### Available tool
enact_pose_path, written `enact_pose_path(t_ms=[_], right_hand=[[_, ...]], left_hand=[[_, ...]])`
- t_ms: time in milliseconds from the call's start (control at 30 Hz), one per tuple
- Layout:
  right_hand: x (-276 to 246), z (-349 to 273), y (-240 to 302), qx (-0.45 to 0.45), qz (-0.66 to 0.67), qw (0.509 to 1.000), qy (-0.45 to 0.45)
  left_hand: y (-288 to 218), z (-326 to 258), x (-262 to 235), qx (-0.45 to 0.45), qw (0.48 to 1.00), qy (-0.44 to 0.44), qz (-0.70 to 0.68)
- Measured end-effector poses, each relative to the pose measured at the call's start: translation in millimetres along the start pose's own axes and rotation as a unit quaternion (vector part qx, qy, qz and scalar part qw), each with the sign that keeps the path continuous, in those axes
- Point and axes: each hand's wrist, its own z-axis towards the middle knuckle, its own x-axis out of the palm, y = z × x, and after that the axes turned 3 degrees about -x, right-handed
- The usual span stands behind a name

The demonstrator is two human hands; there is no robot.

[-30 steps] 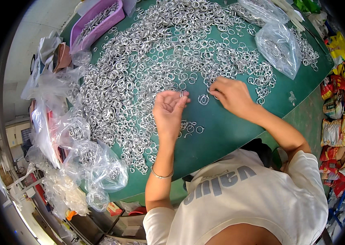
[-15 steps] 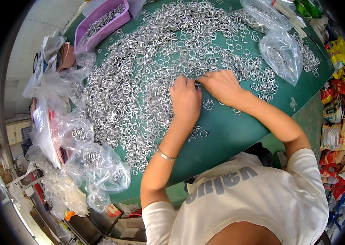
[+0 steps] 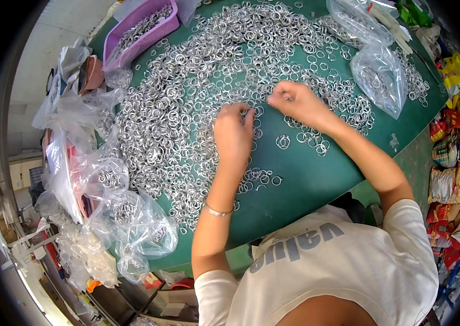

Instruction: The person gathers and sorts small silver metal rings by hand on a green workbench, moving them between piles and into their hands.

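A thick spread of small silver metal rings (image 3: 186, 108) covers a green table (image 3: 306, 185). My left hand (image 3: 234, 133) lies palm down at the near edge of the heap, fingertips curled onto the rings. My right hand (image 3: 295, 103) is beside it to the right, fingers pinched together on rings in the pile; what is between the fingertips is too small to make out. A few loose rings (image 3: 283, 142) lie on bare green just below both hands. A thin bracelet (image 3: 216, 211) sits on my left wrist.
A purple tray (image 3: 143, 32) holding rings stands at the far left. Clear plastic bags (image 3: 379, 70) with rings lie at the far right, and more crumpled bags (image 3: 126, 217) hang off the table's left edge. Colourful packets (image 3: 450, 163) are stacked at the right.
Both hands have moved away from me and to the left into the ring heap. The left hand turned from raised and cupped to flat on the rings.
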Motion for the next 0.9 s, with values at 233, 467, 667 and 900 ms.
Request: enact_pose_path(t_ms=[233,467,667,900], right_hand=[[21.7,-4.1,-3.3,-0.120,-0.431,0.890,0.083],[9.3,-3.9,7.2,-0.137,-0.330,0.930,0.083],[8.0,-2.5,9.0,-0.051,-0.281,0.955,0.079],[12.0,-6.8,38.1,0.055,0.080,0.987,0.127]], left_hand=[[-15.3,7.8,8.2,0.030,0.982,0.097,0.157],[6.0,-2.7,-8.0,-0.080,0.982,0.080,-0.149],[2.7,-8.1,-33.3,-0.314,0.565,0.143,-0.749],[7.9,-27.6,-31.9,-0.258,0.655,0.164,-0.691]])
